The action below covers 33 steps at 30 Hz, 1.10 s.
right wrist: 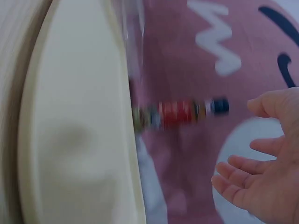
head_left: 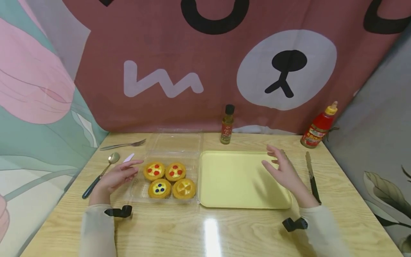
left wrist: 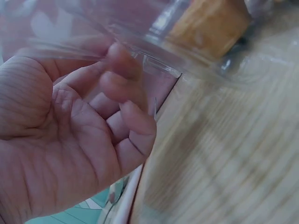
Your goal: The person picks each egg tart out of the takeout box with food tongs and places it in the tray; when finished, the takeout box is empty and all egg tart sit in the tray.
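Observation:
Beside the left edge of a clear plastic container (head_left: 139, 189), my left hand (head_left: 117, 176) hovers with loosely bent fingers. The left wrist view has that hand (left wrist: 79, 126) palm up, its fingertips close to the clear plastic (left wrist: 163, 60); whether they touch is unclear. Inside the container sit two tarts with red dots (head_left: 154, 171), (head_left: 175, 172), one with blue dots (head_left: 159, 188) and one with yellow wedges (head_left: 184, 189). Above the right part of a yellow tray (head_left: 231, 178), my right hand (head_left: 284, 171) is spread and holds nothing; the right wrist view shows its relaxed fingers (right wrist: 271, 172).
Behind the tray stands a small black-capped bottle (head_left: 226, 126); a red sauce bottle (head_left: 318, 128) is at the back right. A fork (head_left: 123, 145), a spoon (head_left: 102, 173) and a pale handle-like piece (head_left: 129, 157) lie left. A dark-handled knife (head_left: 312, 178) lies right of the tray.

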{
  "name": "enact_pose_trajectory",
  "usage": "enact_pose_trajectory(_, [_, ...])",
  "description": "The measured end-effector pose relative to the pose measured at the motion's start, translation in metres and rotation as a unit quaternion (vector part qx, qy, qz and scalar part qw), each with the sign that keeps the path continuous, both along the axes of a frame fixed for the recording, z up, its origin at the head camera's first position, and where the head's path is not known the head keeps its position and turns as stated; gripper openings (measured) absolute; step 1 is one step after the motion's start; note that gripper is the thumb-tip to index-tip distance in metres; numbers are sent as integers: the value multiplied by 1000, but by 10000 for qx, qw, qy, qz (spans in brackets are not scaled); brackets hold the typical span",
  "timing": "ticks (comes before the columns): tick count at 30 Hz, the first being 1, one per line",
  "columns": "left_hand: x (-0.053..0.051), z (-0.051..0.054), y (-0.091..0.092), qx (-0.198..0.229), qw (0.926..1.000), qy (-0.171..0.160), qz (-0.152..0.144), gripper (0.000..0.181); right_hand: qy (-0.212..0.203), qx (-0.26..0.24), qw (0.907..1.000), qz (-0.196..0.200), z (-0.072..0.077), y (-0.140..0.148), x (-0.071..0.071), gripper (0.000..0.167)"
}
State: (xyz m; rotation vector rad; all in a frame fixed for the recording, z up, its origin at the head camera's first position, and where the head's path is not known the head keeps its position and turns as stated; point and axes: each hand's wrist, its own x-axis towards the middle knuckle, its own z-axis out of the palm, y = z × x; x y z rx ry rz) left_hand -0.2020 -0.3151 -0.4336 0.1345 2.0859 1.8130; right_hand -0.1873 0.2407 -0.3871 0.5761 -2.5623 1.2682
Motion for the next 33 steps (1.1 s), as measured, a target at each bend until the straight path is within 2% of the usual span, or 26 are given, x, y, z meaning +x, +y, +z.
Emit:
enact_pose_trajectory(3, [-1, -4, 0, 67, 9999, 33, 70, 42, -12, 335, 9989, -314, -4, 26, 4, 55])
enact_pose_trajectory(8, [0, -9, -4, 292, 9994, 144, -70, 41, -41, 612, 9958, -674, -5, 64, 8, 56])
enact_pose_trajectory(12, [2, -11, -8, 398, 9989, 214, -120, 38, -225, 788, 9908, -1074, -5, 85, 8, 61])
enact_pose_trajectory(18, [4, -11, -9, 443, 9985, 305, -117, 36, -748, 1302, 9732, -1743, -15, 104, 4, 76])
enact_pose_trajectory(23, [2, -11, -7, 345, 9983, 462, -106, 42, -1400, 1550, 9590, -1917, -22, 119, 5, 86])
enact_pose_trajectory(27, [0, -13, -4, 426, 9977, 536, -19, 39, -2053, 1757, 9420, -1991, -26, 127, 6, 97])
enact_pose_trajectory(33, [0, -17, -2, 542, 9971, 544, 16, 39, -2593, 2073, 9193, -2113, -35, 132, 8, 107])
